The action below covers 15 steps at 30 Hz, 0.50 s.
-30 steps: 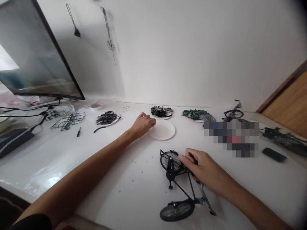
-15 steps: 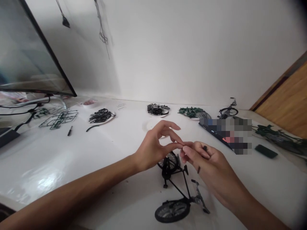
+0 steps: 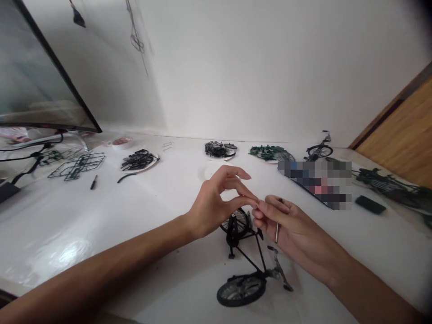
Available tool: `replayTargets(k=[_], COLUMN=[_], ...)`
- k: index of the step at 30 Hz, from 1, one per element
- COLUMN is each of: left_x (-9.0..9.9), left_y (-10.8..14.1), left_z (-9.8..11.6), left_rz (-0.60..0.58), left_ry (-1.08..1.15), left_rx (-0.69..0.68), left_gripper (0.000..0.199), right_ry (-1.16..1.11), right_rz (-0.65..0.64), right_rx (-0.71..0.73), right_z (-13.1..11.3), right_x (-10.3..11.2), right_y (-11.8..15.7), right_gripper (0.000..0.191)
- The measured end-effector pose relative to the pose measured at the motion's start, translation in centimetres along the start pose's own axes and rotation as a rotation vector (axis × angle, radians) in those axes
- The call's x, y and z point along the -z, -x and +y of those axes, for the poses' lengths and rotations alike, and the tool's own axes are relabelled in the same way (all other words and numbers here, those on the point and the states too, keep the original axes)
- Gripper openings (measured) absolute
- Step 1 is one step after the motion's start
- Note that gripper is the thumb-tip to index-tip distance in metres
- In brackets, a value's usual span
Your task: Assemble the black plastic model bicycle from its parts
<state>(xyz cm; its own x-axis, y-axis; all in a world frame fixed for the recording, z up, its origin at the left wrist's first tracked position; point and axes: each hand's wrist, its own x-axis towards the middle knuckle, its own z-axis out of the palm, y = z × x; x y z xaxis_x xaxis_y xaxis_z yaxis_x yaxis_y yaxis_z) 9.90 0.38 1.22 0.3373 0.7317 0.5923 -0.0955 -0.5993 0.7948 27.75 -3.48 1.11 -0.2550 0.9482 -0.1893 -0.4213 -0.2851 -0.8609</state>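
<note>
Over a black model bicycle [image 3: 249, 259], my left hand [image 3: 216, 202] pinches thumb and index together, its other fingers loosely curved. Those fingertips meet the ones of my right hand [image 3: 286, 220]; whatever is between them is too small or hidden to make out. Tucked through the fingers of my right hand is a thin metal rod with a dark end, apparently a small screwdriver [image 3: 277, 233]. The bicycle lies on the white table just below both hands, its front wheel and handlebar towards me. Its rear wheel is partly behind my hands.
Plates with black parts [image 3: 140, 160], more black parts [image 3: 219, 150] and green parts [image 3: 266, 152] stand along the back. A second bicycle [image 3: 319, 150] stands at back right, beside a partly pixelated device [image 3: 303, 184]. Green sprue frames [image 3: 77, 166] and a monitor [image 3: 40, 67] are left.
The rod in my right hand has swung, and its metal shaft now shows. My fingertips stay together. The whole view has shifted slightly; the bicycle lies as before.
</note>
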Motion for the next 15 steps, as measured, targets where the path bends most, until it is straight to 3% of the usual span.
replayTargets(k=[6, 10, 13, 15], left_x=[0.0, 0.4, 1.8, 3.3], left_y=[0.3, 0.1, -0.6, -1.1], left_z=[-0.2, -0.3, -0.4, -0.3], left_rz=[-0.004, -0.072, -0.164, -0.199], left_ry=[-0.058, -0.194, -0.471, -0.755], left_rx=[-0.042, -0.096, -0.21, -0.293], left_gripper=[0.033, 0.036, 0.035, 0.018], right_ry=[-0.01, 0.063, 0.292, 0.524], right_rz=[-0.005, -0.014, 0.047, 0.114], right_rx=[-0.001, 0.043, 0.143, 0.252], right_z=[-0.2, 0.0, 0.0, 0.0], right_x=[-0.2, 0.1, 0.5, 0.6], right_y=[0.1, 0.1, -0.1, -0.3], right_gripper=[0.05, 0.051, 0.05, 0.049])
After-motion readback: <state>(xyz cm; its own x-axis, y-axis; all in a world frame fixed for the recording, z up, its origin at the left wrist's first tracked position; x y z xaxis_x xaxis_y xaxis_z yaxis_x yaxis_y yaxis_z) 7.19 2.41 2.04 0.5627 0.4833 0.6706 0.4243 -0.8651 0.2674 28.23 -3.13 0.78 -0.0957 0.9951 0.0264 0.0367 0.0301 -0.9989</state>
